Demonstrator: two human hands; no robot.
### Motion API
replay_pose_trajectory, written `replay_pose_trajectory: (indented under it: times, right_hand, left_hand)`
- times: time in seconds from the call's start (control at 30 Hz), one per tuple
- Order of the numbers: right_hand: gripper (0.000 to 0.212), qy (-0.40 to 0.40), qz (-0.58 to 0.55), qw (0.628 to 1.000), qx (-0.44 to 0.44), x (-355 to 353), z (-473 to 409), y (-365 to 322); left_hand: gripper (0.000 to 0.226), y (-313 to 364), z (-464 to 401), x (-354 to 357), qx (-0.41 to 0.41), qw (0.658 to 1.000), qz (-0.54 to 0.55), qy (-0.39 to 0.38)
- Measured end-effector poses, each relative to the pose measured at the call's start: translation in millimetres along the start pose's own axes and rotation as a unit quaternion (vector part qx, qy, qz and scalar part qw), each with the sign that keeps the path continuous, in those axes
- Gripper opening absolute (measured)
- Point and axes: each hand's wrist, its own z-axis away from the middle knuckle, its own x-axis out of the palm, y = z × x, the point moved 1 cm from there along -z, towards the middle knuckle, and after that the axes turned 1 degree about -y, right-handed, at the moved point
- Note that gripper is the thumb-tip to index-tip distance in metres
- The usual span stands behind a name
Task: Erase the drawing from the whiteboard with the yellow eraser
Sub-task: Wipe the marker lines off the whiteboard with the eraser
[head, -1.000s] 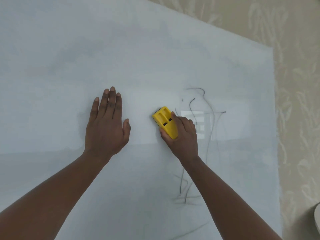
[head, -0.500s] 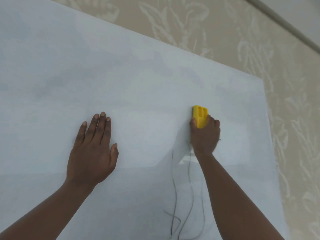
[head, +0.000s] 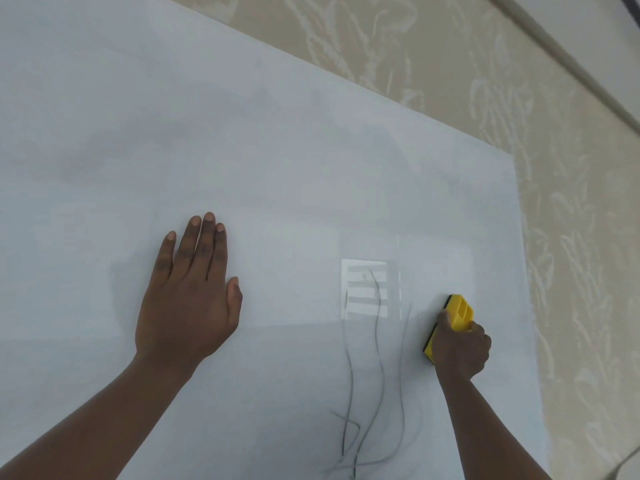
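A large whiteboard [head: 277,150] fills most of the head view. Thin dark drawing lines [head: 377,375] run down its lower right part, crossing near the bottom edge. My right hand [head: 462,348] grips the yellow eraser [head: 457,315], which has a black felt side pressed on the board, just right of the lines. My left hand [head: 188,296] lies flat on the board to the left, fingers together and pointing up, holding nothing.
Beige wallpaper with a pale leaf pattern [head: 571,237] borders the board's top and right edges. A bright window reflection [head: 367,289] sits on the board between my hands. A wall trim strip [head: 554,57] runs at the upper right.
My right hand has swept the eraser from the middle of the board to the right and down. The upper part of the drawing is gone. The view has tilted upward.
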Motion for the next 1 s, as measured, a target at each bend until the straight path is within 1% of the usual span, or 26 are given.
replay_pose_trajectory:
  times: [0.07, 0.13, 0.2, 0.27, 0.37, 0.43, 0.53, 0.6, 0.63, 0.67, 0.7, 0.73, 0.8, 0.83, 0.9, 1.0]
  right_hand:
    - [0.059, 0.006, -0.009, 0.999, -0.044, 3, 8, -16]
    - [0.055, 0.005, -0.029, 0.992, -0.126, 9, 26, -39]
    - [0.052, -0.006, -0.052, 0.974, -0.222, 17, 54, -61]
    - [0.054, -0.022, -0.055, 0.949, -0.31, 23, 90, -73]
    - [0.06, -0.056, -0.057, 0.904, -0.42, 24, 148, -62]
    - [0.059, -0.065, -0.054, 0.859, -0.505, 17, 177, -36]
    - [0.058, -0.063, -0.025, 0.788, -0.612, 6, 189, 7]
    - [0.058, -0.061, -0.007, 0.763, -0.643, 5, 178, 15]
    - [0.057, -0.058, 0.0, 0.763, -0.644, 5, 169, 14]
    - [0.056, -0.054, 0.004, 0.774, -0.63, 7, 158, 9]
    - [0.056, -0.05, 0.006, 0.799, -0.6, 8, 146, 4]
    - [0.056, -0.045, 0.008, 0.834, -0.55, 9, 132, 0]
    - [0.058, -0.032, 0.015, 0.905, -0.424, 7, 102, -2]
    - [0.058, -0.024, 0.027, 0.928, -0.37, 6, 86, 0]
    - [0.055, -0.015, 0.06, 0.958, -0.281, 1, 55, 16]
    - [0.054, -0.02, 0.104, 0.986, -0.128, -11, 24, 63]
  left_hand:
    - [0.07, 0, 0, 0, -0.001, 1.0, 0.0, 0.0]
    - [0.07, 0, 0, 0, -0.001, 1.0, 0.001, 0.003]
    - [0.069, 1, 0, 0, -0.001, 1.0, 0.001, 0.006]
    - [0.068, 1, 0, 0, 0.002, 1.0, 0.002, 0.008]
    - [0.068, 1, 1, 1, 0.004, 1.0, 0.003, 0.005]
    - [0.068, 1, 2, 1, 0.004, 1.0, 0.006, 0.003]
    - [0.067, 2, 4, 0, 0.008, 1.0, 0.015, 0.003]
    - [0.067, 2, 5, 0, 0.009, 1.0, 0.016, 0.007]
    - [0.067, 2, 5, 1, 0.01, 1.0, 0.016, 0.008]
    - [0.067, 2, 6, 2, 0.009, 1.0, 0.017, 0.009]
    - [0.067, 2, 6, 2, 0.009, 1.0, 0.018, 0.01]
    - [0.068, 2, 6, 2, 0.009, 1.0, 0.019, 0.01]
    - [0.069, 2, 7, 3, 0.012, 1.0, 0.02, 0.008]
    - [0.07, 2, 8, 3, 0.014, 1.0, 0.02, 0.007]
    - [0.073, 3, 10, 3, 0.017, 1.0, 0.02, 0.0]
    - [0.076, 5, 15, 3, 0.016, 1.0, 0.019, -0.009]
